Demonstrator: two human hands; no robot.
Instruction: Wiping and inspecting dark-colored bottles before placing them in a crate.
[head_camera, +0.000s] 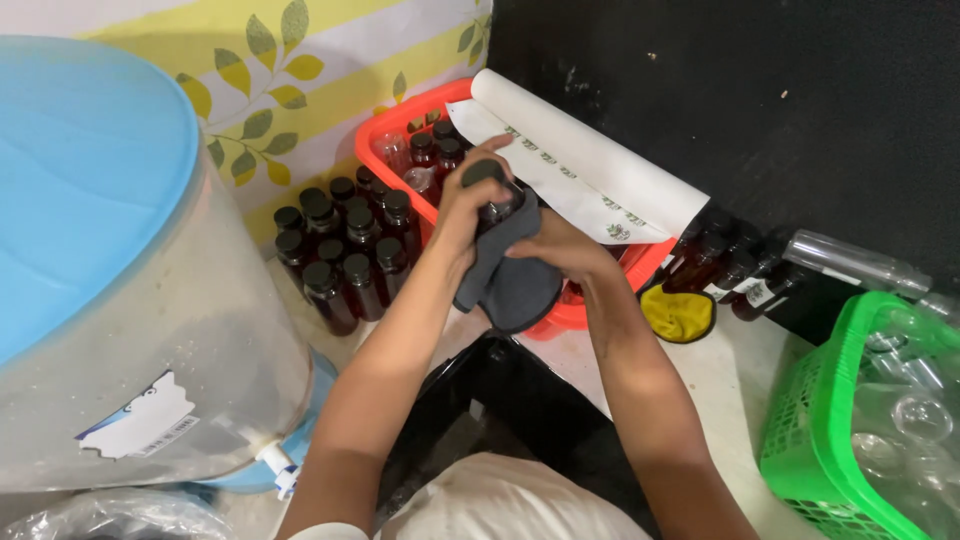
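At far left stands a clear water tank (130, 330) with a blue lid and a torn white-and-blue label low on its side. Beside it stands a cluster of dark bottles (345, 245). The left hand (470, 205) curls tightly around a dark capped bottle (487, 185) above the orange basket (400, 135). The right hand (560, 250) presses a grey cloth (510, 280) against it, fingers closed. A white label roll (590, 160) lies across the basket; a green basket (810, 430) sits far right.
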